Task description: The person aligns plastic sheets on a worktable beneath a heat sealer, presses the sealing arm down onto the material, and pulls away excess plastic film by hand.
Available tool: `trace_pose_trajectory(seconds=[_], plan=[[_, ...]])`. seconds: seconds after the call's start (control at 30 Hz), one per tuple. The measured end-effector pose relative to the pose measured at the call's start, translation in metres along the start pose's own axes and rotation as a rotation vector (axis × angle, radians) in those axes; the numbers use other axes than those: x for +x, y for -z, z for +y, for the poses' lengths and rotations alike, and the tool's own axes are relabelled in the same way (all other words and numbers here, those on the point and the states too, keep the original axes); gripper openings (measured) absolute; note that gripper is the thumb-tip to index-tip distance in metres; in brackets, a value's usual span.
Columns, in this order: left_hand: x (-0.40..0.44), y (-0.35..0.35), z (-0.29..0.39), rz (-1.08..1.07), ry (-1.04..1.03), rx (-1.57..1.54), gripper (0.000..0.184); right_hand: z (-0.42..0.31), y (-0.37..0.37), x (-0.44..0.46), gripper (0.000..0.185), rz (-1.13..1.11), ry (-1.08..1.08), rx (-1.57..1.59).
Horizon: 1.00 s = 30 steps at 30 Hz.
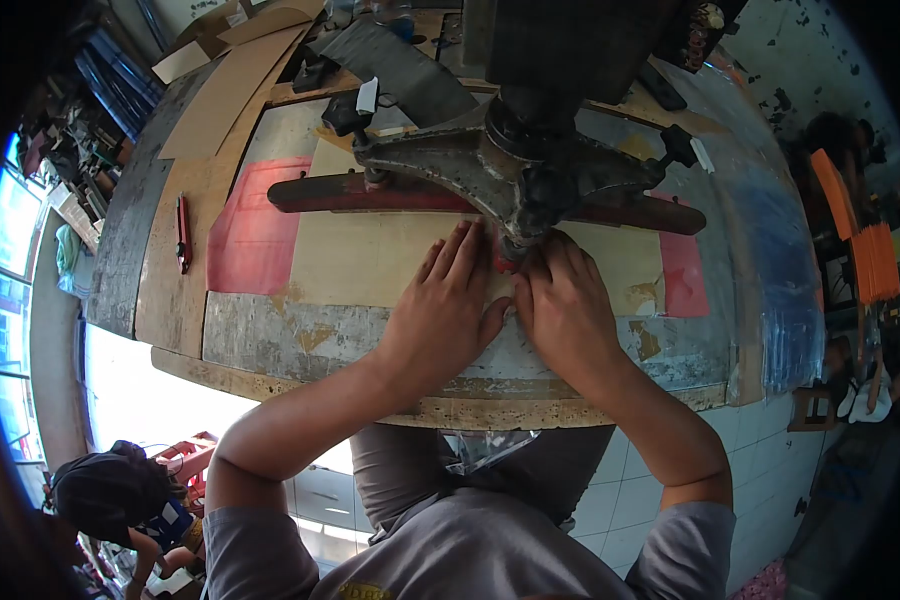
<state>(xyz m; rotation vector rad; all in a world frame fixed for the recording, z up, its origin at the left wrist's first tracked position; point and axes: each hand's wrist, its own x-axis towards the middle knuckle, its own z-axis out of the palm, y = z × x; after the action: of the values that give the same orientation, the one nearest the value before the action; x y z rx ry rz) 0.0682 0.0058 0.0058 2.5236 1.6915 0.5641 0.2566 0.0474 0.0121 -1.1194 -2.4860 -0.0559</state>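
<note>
My left hand (438, 305) lies palm down on a cream sheet (355, 262), fingers stretched out toward a long red bar (410, 197). Beside it, my right hand (575, 315) also rests palm down, its fingertips close to the bar and partly hidden by the dark metal press bracket (430, 155). A small red piece (503, 262) shows between the two hands; I cannot tell what it is. Pink sheeting lies at both ends of the cream sheet, a wide part (255, 240) on the left and a narrower part (683, 280) on the right.
A worn metal plate (245, 325) sits under the sheets on the wooden table. On the left are a red cutter knife (182, 235) and cardboard (230, 100). Clear plastic sheeting (785, 290) covers the right side. Another person (115, 495) is at lower left.
</note>
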Motion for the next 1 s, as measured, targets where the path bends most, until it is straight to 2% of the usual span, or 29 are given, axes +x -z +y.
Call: trace_pose_trajectory(seconds=[0.2, 0.7, 1.0], plan=[[0.0003, -0.0003, -0.0002, 0.02, -0.006, -0.01, 0.061, 0.0005, -0.0017, -0.0005, 0.043, 0.005, 0.001, -0.013], [-0.0001, -0.0017, -0.0018, 0.021, -0.021, 0.013, 0.066, 0.0015, -0.001, -0.0003, 0.041, -0.012, -0.011, 0.018], [-0.0039, -0.0041, -0.0051, 0.061, -0.073, 0.056, 0.063, 0.005, -0.0031, -0.0013, 0.043, 0.073, 0.052, 0.007]])
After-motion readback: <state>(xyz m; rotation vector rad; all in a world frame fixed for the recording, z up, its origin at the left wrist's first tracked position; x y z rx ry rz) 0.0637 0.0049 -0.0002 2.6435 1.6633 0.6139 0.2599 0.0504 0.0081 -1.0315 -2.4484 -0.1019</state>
